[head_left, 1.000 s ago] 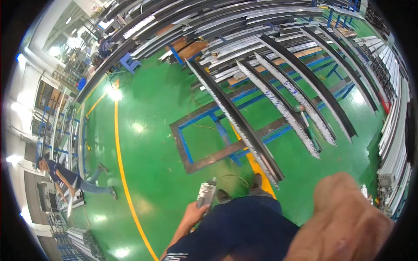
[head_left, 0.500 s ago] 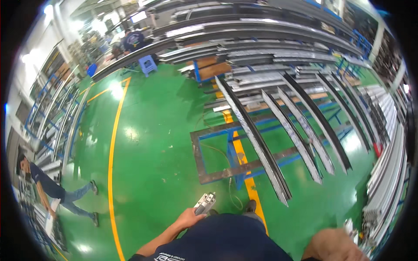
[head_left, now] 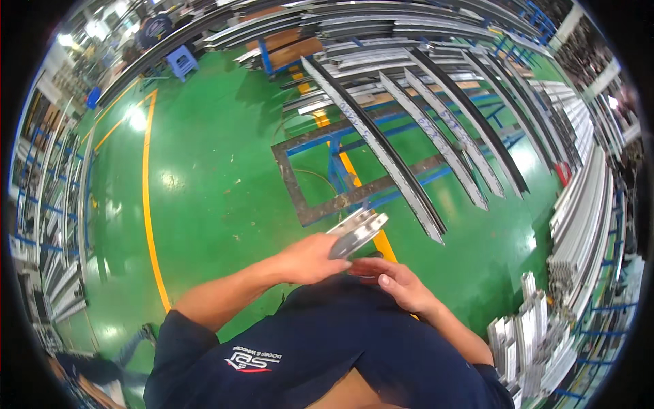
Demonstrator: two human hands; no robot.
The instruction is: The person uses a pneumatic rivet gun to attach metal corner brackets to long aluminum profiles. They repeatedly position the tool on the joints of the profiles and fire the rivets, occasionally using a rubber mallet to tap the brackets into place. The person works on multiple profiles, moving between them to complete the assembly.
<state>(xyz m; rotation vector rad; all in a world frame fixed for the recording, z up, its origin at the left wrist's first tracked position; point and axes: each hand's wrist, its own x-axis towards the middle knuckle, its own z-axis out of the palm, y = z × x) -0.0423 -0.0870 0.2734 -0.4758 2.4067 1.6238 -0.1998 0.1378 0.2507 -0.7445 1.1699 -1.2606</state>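
Observation:
In front of my body, my left hand [head_left: 315, 258] is closed round a short silver-and-grey metal profile piece [head_left: 361, 232]. Its end with channels points away to the upper right. My right hand [head_left: 402, 283] is just right of the left one, fingers stretched and thumb apart, with nothing seen in it. Whether its fingertips touch the piece I cannot tell. Beyond both hands, several long metal profiles, the nearest one [head_left: 371, 146] black and silver, lie across a blue-and-dark work frame [head_left: 300, 194].
Bundled silver profiles [head_left: 575, 238] line the right side, with shorter lengths [head_left: 528, 334] near me. Profile racks [head_left: 51, 204] stand at left. A blue stool [head_left: 181, 63] and a person [head_left: 155, 31] are at far left; another person [head_left: 88, 382] is at lower left. Yellow lines [head_left: 151, 225] mark the floor.
My left hand has raised the metal piece up and to the right. My right hand has come in from the lower right to beside it. The view has tilted down; the person at left appears lower.

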